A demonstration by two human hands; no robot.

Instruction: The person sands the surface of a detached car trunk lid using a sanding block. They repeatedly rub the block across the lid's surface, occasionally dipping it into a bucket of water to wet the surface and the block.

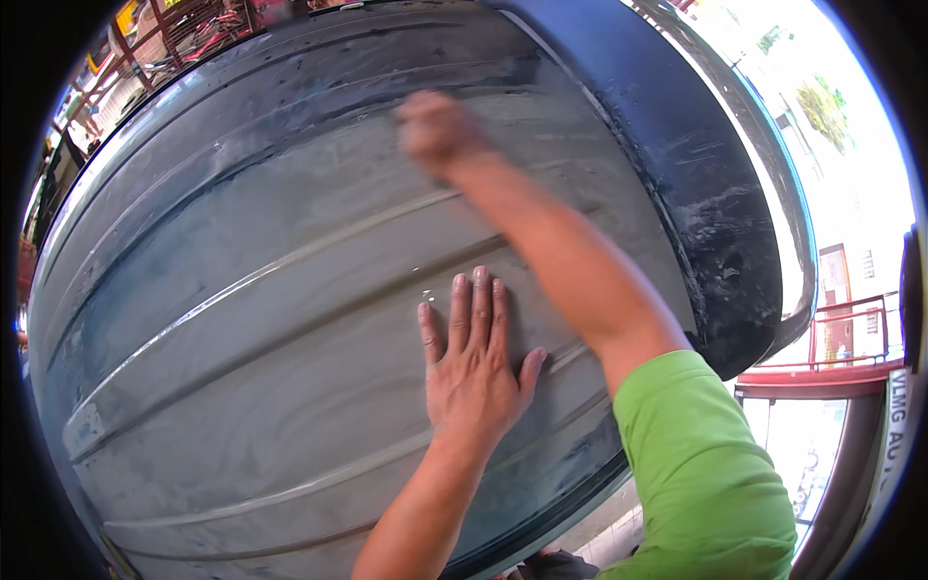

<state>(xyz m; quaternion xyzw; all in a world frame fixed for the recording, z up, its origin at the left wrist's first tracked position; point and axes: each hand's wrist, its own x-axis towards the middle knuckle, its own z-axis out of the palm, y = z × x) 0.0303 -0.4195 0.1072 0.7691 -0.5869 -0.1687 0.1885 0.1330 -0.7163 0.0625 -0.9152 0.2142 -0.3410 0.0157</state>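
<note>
A wide grey vehicle roof with raised ribs fills most of the view, its surface smeared and damp-looking. My left hand lies flat on it with the fingers stretched out, just beside a rib, and holds nothing. Farther out, over the roof's far half, my right hand is curled closed and blurred by motion. What it grips, if anything, is hidden. Small whitish drops sit by my left fingertips. Darker streaked patches show toward the far side of the roof.
A dark, scuffed panel curves along the roof's right end. Red railings stand beyond it at the right. Past the far left edge are metal frames and red clutter. The roof's near edge runs below my forearms.
</note>
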